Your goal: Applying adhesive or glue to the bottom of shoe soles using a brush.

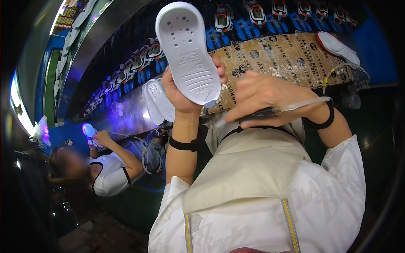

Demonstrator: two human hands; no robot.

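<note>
My left hand (184,93) is closed round a white shoe sole (190,55), held upright with a row of ridges and a cluster of small holes toward me. A small blue-grey patch shows at the sole's lower end. Just right of it, my right hand (263,98) is wrapped round a slim dark tool (262,113) with a pale tube (301,103) running back along the wrist. The tool's tip cannot be made out. Beside my left forearm, two more white soles (157,101) lean together on the bench.
Printed cardboard (278,55) covers the bench ahead, with a white, red-edged sole (338,47) at its right end. Behind it stand rows of shoe uppers (257,12) on blue supports. At the left, a co-worker (112,173) holds a sole (89,130) under violet light.
</note>
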